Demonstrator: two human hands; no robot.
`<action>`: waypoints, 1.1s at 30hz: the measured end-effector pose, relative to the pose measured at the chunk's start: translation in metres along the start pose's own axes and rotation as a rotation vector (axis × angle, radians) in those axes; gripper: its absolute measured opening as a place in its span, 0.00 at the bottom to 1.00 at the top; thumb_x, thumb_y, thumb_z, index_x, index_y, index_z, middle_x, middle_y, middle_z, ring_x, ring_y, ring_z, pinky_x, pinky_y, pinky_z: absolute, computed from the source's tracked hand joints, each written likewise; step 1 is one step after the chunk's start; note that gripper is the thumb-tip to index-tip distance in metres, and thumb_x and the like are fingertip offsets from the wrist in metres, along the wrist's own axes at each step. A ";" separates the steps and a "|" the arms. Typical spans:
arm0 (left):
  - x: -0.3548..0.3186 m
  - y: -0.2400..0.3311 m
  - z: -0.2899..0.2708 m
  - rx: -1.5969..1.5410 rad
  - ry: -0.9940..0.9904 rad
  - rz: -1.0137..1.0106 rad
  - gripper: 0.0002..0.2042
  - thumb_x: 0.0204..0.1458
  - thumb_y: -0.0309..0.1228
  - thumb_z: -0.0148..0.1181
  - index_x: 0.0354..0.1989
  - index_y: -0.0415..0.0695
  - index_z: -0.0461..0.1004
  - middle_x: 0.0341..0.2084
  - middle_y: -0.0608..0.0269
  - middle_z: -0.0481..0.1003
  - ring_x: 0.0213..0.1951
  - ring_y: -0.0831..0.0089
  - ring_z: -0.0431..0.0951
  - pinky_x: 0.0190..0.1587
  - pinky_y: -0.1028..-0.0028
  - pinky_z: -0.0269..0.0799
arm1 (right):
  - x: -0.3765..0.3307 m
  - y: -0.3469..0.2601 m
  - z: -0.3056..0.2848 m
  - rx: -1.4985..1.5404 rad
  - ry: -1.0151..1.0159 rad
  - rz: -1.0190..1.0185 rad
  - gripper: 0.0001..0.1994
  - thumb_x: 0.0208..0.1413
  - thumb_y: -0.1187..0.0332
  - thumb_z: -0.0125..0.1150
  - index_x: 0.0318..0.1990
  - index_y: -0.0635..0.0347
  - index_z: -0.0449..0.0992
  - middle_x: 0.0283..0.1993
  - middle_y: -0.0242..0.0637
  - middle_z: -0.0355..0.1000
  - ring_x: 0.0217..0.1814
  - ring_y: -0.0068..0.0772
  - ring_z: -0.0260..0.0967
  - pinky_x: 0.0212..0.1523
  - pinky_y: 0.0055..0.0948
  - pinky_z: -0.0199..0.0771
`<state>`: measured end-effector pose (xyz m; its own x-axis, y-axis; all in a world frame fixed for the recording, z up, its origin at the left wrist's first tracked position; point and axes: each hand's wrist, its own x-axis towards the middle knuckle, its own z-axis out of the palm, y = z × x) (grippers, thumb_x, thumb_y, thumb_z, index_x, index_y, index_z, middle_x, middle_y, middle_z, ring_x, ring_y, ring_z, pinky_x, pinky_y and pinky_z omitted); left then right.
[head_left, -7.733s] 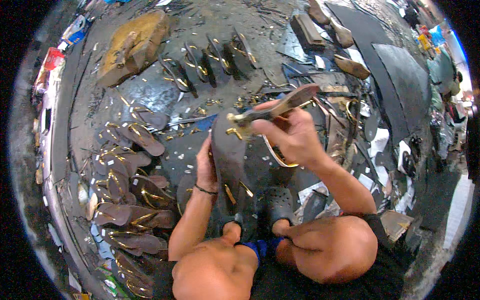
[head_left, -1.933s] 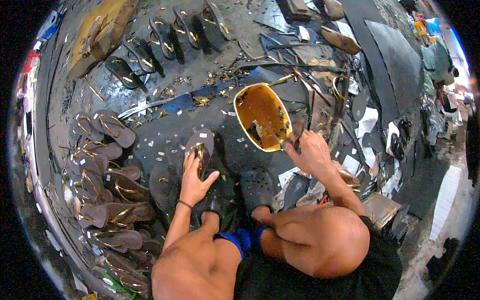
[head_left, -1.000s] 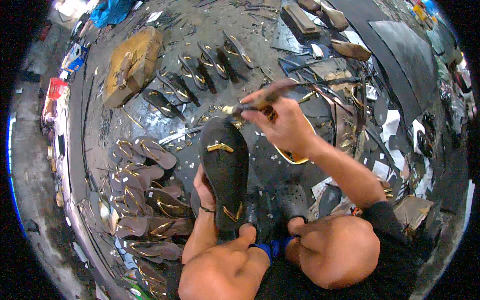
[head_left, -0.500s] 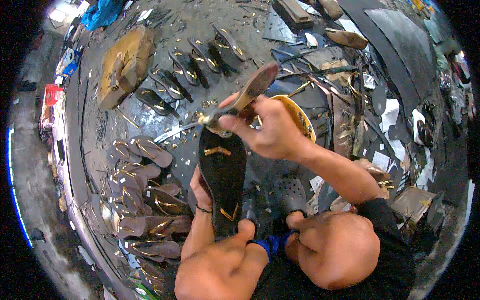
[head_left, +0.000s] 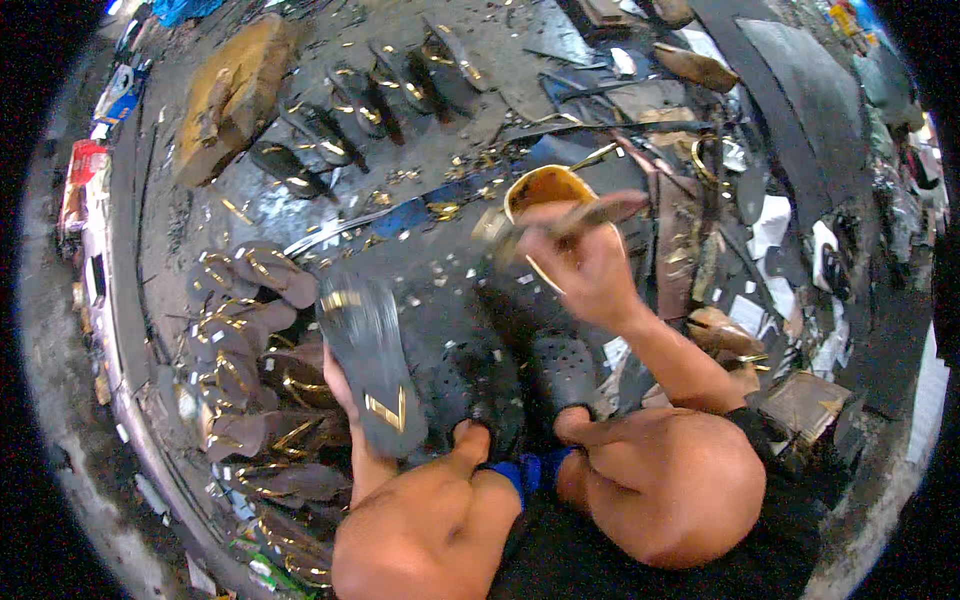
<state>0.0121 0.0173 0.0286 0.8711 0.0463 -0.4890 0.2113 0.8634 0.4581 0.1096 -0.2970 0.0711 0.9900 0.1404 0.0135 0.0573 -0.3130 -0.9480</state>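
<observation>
My left hand (head_left: 337,382) grips a black sandal sole (head_left: 368,345) from its left edge, with the fingers mostly hidden beneath. The sole shows its broad face, with a gold V-shaped piece at the near end and a small gold piece at the far end. My right hand (head_left: 590,272), blurred by motion, is closed round a long flat brown tool (head_left: 615,207). Its exact kind I cannot make out. Just under and behind that hand stands a yellowish container (head_left: 548,183), stained orange-brown inside; the hand hides part of it.
Several finished-looking sandals (head_left: 268,275) with gold straps are heaped at the left. A row of dark sandals (head_left: 355,100) lies farther off, beside a wooden block (head_left: 235,95). Scraps and strips (head_left: 690,230) litter the right. My feet in black clogs (head_left: 565,365) are below.
My right hand has moved right with the tool, away from the sole and over the container. The left hand has shifted left, carrying the sole, which has tilted.
</observation>
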 end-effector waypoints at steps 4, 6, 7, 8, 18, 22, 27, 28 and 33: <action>-0.055 -0.025 0.006 0.213 0.242 -0.085 0.26 0.66 0.49 0.41 0.59 0.39 0.70 0.51 0.52 0.76 0.50 0.57 0.77 0.57 0.57 0.71 | 0.007 0.106 -0.042 -0.750 0.043 -0.082 0.14 0.58 0.58 0.63 0.42 0.59 0.80 0.37 0.49 0.78 0.36 0.54 0.77 0.38 0.44 0.77; -0.076 -0.019 -0.009 0.254 0.317 -0.078 0.26 0.66 0.49 0.41 0.58 0.39 0.70 0.50 0.53 0.76 0.50 0.57 0.78 0.56 0.57 0.72 | 0.019 0.047 -0.041 -0.550 0.191 -0.167 0.15 0.59 0.58 0.62 0.44 0.60 0.79 0.35 0.52 0.77 0.37 0.56 0.77 0.40 0.45 0.77; -0.077 -0.023 -0.011 0.263 0.331 -0.100 0.26 0.66 0.49 0.41 0.58 0.39 0.70 0.50 0.53 0.76 0.49 0.57 0.78 0.56 0.58 0.73 | 0.006 0.024 -0.050 -0.475 0.264 -0.172 0.15 0.59 0.58 0.61 0.44 0.60 0.79 0.34 0.54 0.77 0.37 0.57 0.77 0.40 0.46 0.77; -0.079 -0.022 -0.012 0.273 0.335 -0.106 0.26 0.66 0.49 0.41 0.58 0.39 0.70 0.49 0.53 0.76 0.49 0.58 0.78 0.55 0.58 0.73 | -0.007 0.024 -0.055 -0.641 0.111 -0.062 0.15 0.59 0.58 0.61 0.45 0.61 0.78 0.34 0.55 0.76 0.39 0.58 0.76 0.41 0.46 0.77; -0.030 -0.014 0.036 0.386 0.208 -0.053 0.26 0.67 0.49 0.40 0.57 0.39 0.71 0.46 0.53 0.78 0.44 0.59 0.80 0.49 0.59 0.78 | -0.042 -0.011 -0.104 0.517 -0.220 0.623 0.18 0.61 0.62 0.65 0.56 0.60 0.75 0.44 0.32 0.78 0.44 0.22 0.74 0.46 0.26 0.75; 0.015 -0.004 0.089 0.496 0.189 0.059 0.26 0.67 0.50 0.40 0.56 0.39 0.71 0.45 0.53 0.79 0.42 0.60 0.81 0.47 0.60 0.79 | 0.005 -0.055 -0.031 0.718 -0.275 0.402 0.16 0.61 0.66 0.65 0.53 0.62 0.76 0.44 0.32 0.78 0.43 0.23 0.74 0.47 0.26 0.74; 0.039 -0.035 0.114 -0.136 -0.365 -0.187 0.22 0.67 0.46 0.41 0.52 0.40 0.73 0.42 0.56 0.79 0.41 0.63 0.81 0.45 0.64 0.80 | 0.029 -0.067 0.035 0.120 -0.264 -0.358 0.13 0.56 0.65 0.68 0.48 0.55 0.79 0.43 0.41 0.78 0.47 0.42 0.75 0.49 0.40 0.73; 0.034 -0.041 0.107 -0.199 -0.323 -0.205 0.22 0.67 0.46 0.41 0.52 0.41 0.74 0.42 0.56 0.79 0.41 0.64 0.81 0.45 0.64 0.80 | 0.048 -0.061 0.039 0.013 -0.159 -0.510 0.12 0.56 0.65 0.67 0.47 0.53 0.79 0.42 0.43 0.77 0.47 0.46 0.74 0.48 0.42 0.72; 0.035 -0.016 0.102 -0.058 -0.206 0.037 0.24 0.67 0.46 0.36 0.53 0.41 0.72 0.43 0.56 0.79 0.41 0.63 0.81 0.46 0.62 0.79 | -0.002 -0.070 0.021 -0.150 -0.346 -0.801 0.22 0.48 0.67 0.62 0.53 0.59 0.77 0.48 0.36 0.76 0.46 0.35 0.73 0.45 0.36 0.68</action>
<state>0.0848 -0.0464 0.0798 0.9512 -0.0196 -0.3080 0.1566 0.8906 0.4270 0.1009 -0.2551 0.1310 0.5522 0.6390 0.5355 0.7570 -0.1150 -0.6433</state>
